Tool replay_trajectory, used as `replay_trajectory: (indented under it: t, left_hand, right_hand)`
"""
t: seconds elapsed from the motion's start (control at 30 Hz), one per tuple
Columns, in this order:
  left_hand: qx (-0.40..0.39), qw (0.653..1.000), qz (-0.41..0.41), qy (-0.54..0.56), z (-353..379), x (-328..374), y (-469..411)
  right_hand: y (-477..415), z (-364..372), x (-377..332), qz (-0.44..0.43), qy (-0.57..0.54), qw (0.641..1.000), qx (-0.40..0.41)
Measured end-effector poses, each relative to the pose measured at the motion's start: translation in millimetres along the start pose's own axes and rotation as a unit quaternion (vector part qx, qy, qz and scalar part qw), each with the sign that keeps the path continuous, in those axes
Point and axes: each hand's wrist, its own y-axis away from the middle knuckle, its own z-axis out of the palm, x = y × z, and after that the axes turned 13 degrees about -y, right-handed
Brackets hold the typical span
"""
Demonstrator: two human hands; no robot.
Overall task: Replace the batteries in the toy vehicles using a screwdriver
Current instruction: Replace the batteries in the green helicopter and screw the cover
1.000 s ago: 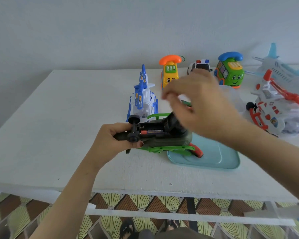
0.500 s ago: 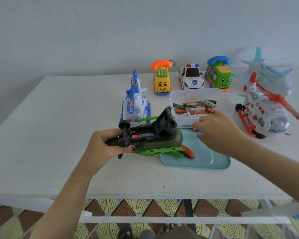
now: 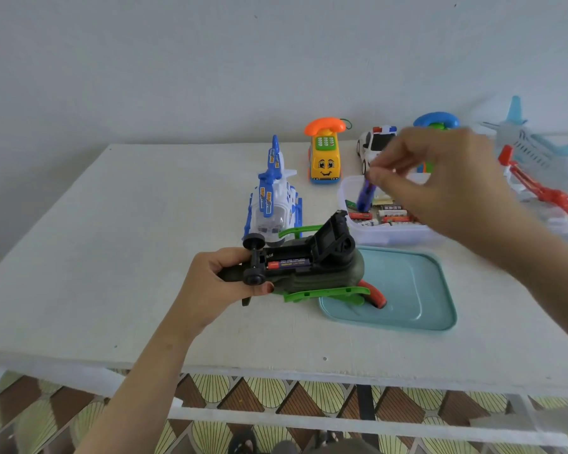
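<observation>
White table [image 3: 112, 257]: carries everything listed. Pale blue toy aeroplane [image 3: 538, 149]: far right corner, blurred. Red-and-white helicopter [image 3: 545, 194]: right edge, just in front of the aeroplane. Teal lid [image 3: 407, 290]: flat, right of centre toward the near edge. Clear box [image 3: 391, 237]: just behind the lid, holding loose batteries [image 3: 391, 214]. Dark green helicopter [image 3: 309, 273]: belly up near the table's middle, nose over the lid's left edge, hatch cover [image 3: 328, 234] swung open, one seated battery [image 3: 289, 264] showing in the bay. Blue-and-white helicopter [image 3: 273, 198]: just behind it. Left hand [image 3: 223, 283]: fingers wrapped round the green helicopter's tail, steadying it. Right hand [image 3: 440, 185]: raised over the box, thumb and fingertips pinching a blue battery [image 3: 364, 198] that hangs end-down; half a second earlier this hand lay low at the box's near edge with no battery showing, so a cell has just been picked up. Judged step: carry it to the open bay and seat it beside the one in place, minding polarity. Yellow phone car [image 3: 324, 158], police car [image 3: 374, 142], green phone car [image 3: 436, 121]: far edge, the last mostly hidden by the right hand. Red piece [image 3: 373, 294]: on the lid under the green helicopter; screwdriver or rotor blade, cannot tell.
</observation>
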Motion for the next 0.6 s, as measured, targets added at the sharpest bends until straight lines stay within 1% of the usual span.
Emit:
replay_trajectory:
  t: [0.07, 0.13, 0.17, 0.23, 0.33, 0.47, 0.53, 0.6]
  left_hand:
    - [-0.002, 1.000, 0.000, -0.003, 0, 1, 1]
    - [0.004, 1.000, 0.001, -0.004, 0, 1, 1]
    - [0.008, 1.000, 0.003, -0.004, 1, 1, 2]
    - [0.012, 1.000, 0.005, -0.003, 1, 1, 2]
    - [0.006, 1.000, 0.006, 0.000, 2, 2, 4]
    - [0.005, 1.000, 0.002, -0.008, 1, 1, 4]
    - [0.007, 1.000, 0.002, -0.007, 1, 1, 3]
    - [0.008, 1.000, 0.003, -0.004, 1, 2, 3]
  right_hand:
    - [-10, 1, -24, -0.025, -0.040, 0.999, 0.009]
    - [-12, 12, -37, -0.042, -0.023, 0.999, 0.000]
    - [-11, 21, -40, -0.054, 0.000, 0.999, -0.004]
    - [-4, 41, -38, -0.097, 0.090, 0.991, -0.011]
    - [8, 62, -26, -0.149, 0.203, 0.967, -0.043]
    - [15, 71, -21, -0.162, 0.250, 0.952, -0.072]
    - [17, 72, -18, -0.163, 0.260, 0.950, -0.062]
    - [18, 74, -15, -0.172, 0.273, 0.946, -0.032]
